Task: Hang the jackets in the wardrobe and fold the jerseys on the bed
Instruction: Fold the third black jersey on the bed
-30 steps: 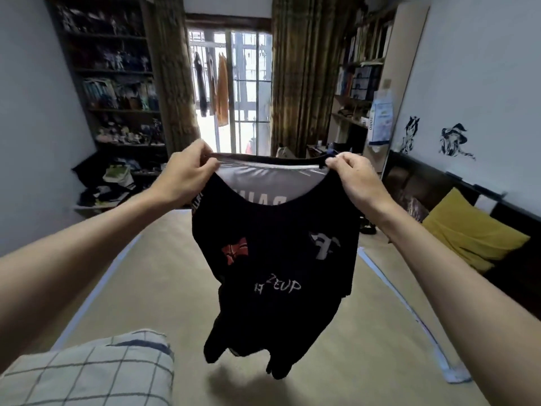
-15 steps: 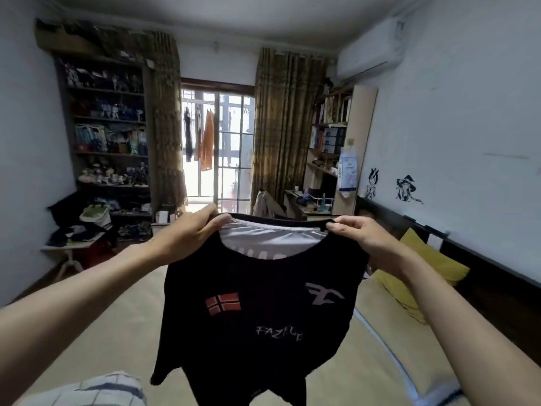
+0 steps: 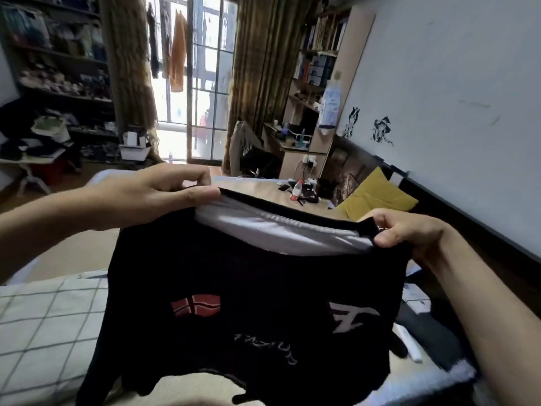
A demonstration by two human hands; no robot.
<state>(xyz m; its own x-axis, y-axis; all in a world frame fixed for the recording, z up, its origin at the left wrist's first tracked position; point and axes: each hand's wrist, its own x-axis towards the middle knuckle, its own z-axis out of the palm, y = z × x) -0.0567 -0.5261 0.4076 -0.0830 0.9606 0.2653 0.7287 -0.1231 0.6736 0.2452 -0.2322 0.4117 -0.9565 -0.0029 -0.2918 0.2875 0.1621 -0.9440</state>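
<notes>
A black jersey [image 3: 248,288] with a red flag patch, a white logo and white lettering hangs in front of me, its grey inner back panel showing at the neck. My left hand [image 3: 152,194] pinches its left shoulder at the collar. My right hand [image 3: 409,232] pinches the right shoulder, a little lower. The jersey's lower hem hangs close over the beige bed [image 3: 67,256]; I cannot tell whether it touches. No wardrobe or jackets show.
A checked pillow [image 3: 44,332] lies at the lower left of the bed. A yellow cushion [image 3: 377,194] leans by the dark headboard at right, with a bottle and small items near it. Dark clothes lie at the lower right. Shelves, a desk and a balcony door stand beyond.
The jersey has come down and closer over the bed, and it now hangs tilted with the right shoulder lower. Both hands keep their grip. The view has dropped toward the bed.
</notes>
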